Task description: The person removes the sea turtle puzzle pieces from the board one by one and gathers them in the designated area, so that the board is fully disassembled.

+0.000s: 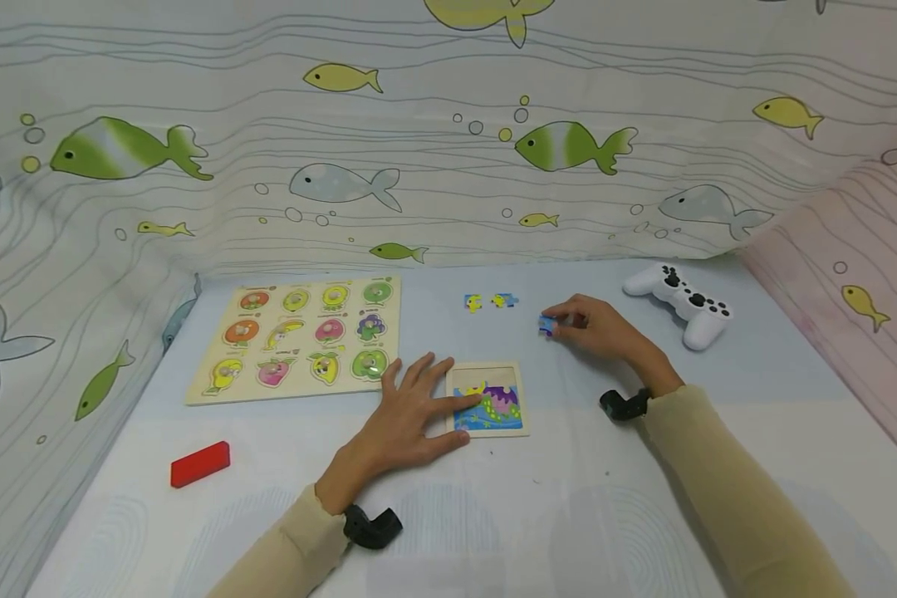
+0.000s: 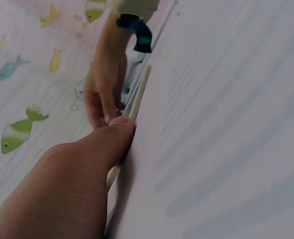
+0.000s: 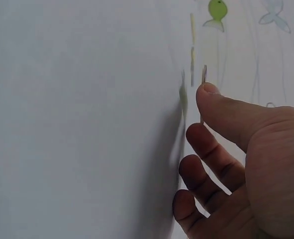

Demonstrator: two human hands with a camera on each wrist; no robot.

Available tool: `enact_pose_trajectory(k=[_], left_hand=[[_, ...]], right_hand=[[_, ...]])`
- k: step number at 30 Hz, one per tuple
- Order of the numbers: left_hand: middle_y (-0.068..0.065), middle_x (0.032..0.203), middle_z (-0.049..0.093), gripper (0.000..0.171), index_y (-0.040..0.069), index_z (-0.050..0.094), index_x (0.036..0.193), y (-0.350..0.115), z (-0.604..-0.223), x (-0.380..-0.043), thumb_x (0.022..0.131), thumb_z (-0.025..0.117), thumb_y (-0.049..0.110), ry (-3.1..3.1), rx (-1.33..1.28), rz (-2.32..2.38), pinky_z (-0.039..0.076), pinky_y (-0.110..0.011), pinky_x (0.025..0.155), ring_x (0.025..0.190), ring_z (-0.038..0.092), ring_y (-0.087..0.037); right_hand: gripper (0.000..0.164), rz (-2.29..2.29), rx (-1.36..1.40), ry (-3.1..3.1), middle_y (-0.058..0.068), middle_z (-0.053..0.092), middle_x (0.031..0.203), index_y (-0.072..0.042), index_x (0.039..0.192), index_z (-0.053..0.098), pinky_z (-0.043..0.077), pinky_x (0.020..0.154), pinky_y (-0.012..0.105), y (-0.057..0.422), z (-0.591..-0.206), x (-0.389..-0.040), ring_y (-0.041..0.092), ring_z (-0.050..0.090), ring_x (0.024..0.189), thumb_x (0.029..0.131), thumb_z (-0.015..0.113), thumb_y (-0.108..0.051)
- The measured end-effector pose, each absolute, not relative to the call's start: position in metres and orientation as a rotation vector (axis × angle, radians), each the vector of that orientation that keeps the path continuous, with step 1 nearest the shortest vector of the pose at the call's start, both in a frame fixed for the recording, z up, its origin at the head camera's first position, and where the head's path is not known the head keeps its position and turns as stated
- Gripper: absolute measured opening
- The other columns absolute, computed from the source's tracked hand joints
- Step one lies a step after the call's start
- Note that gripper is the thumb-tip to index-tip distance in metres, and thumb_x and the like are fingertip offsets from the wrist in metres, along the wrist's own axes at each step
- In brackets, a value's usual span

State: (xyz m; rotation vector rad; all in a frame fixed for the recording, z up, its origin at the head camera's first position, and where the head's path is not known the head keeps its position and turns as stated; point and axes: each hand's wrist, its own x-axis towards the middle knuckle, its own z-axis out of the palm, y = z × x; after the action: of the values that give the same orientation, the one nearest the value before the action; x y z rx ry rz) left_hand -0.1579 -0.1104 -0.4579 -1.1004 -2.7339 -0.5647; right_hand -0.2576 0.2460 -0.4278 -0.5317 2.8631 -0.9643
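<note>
A small square puzzle tray [image 1: 525,418] lies at the middle of the table, its lower part filled with blue, purple and green jigsaw pieces and its upper strip bare wood. My left hand [image 1: 411,419] rests over the tray's left side with fingers spread, the index finger reaching across the picture; in the left wrist view its thumb [image 2: 114,137] touches the tray's edge. Between thumb and fingertips, my right hand [image 1: 594,330] pinches a blue puzzle piece [image 1: 546,325], seen edge-on in the right wrist view. Two loose puzzle pieces [image 1: 473,303] lie beyond the tray.
A wooden fruit puzzle board [image 1: 314,334] lies at the left, close to the left fingertips. A white game controller [image 1: 678,303] sits at the back right. Near the front left is a red block [image 1: 200,464]. Fish-patterned cloth [image 1: 448,166] rises behind the table.
</note>
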Motion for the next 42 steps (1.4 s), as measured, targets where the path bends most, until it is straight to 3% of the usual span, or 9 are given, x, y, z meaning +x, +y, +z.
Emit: enact_pose_trajectory(k=[13, 42], left_hand=[[-0.012, 0.163, 0.039, 0.050, 0.046, 0.059, 0.140, -0.112, -0.460, -0.158, 0.092, 0.061, 0.060, -2.743, -1.110, -0.573, 0.010, -0.073, 0.114, 0.153, 0.028, -0.042], [-0.010, 0.163, 0.038, 0.051, 0.046, 0.059, 0.140, -0.112, -0.459, -0.157, 0.092, 0.059, 0.062, -2.771, -1.094, -0.534, 0.010, -0.073, 0.115, 0.154, 0.027, -0.040]], right_hand=[[0.036, -0.880, -0.524, 2.822, 0.012, 0.068, 0.112, -0.013, 0.134, 0.068, 0.042, 0.079, 0.034, 0.251, -0.425, -0.288, 0.024, 0.053, 0.094, 0.098, 0.068, -0.020], [0.037, -0.817, -0.481, 2.804, 0.014, 0.063, 0.106, -0.014, 0.137, 0.066, 0.041, 0.077, 0.034, 0.241, -0.422, -0.314, 0.026, 0.052, 0.093, 0.100, 0.065, -0.021]])
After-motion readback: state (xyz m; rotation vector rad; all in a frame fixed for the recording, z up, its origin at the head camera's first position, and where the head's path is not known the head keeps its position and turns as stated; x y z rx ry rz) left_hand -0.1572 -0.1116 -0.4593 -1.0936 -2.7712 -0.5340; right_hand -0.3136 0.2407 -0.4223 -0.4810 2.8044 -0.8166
